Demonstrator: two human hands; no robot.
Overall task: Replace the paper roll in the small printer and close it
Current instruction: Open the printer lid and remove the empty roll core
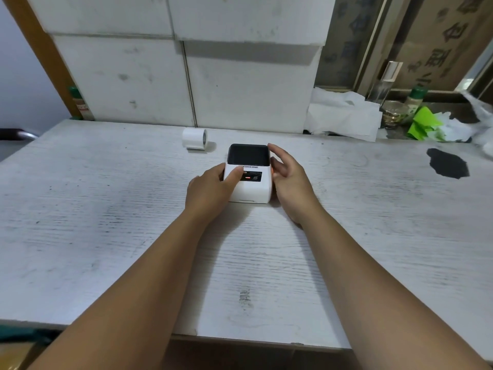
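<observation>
At frame centre the printer sits on the surface, left hand gripping its side with thumb on top, right hand loosely cupping the other side, seemingly about to open the lid; the roll waits just up-left.
</observation>
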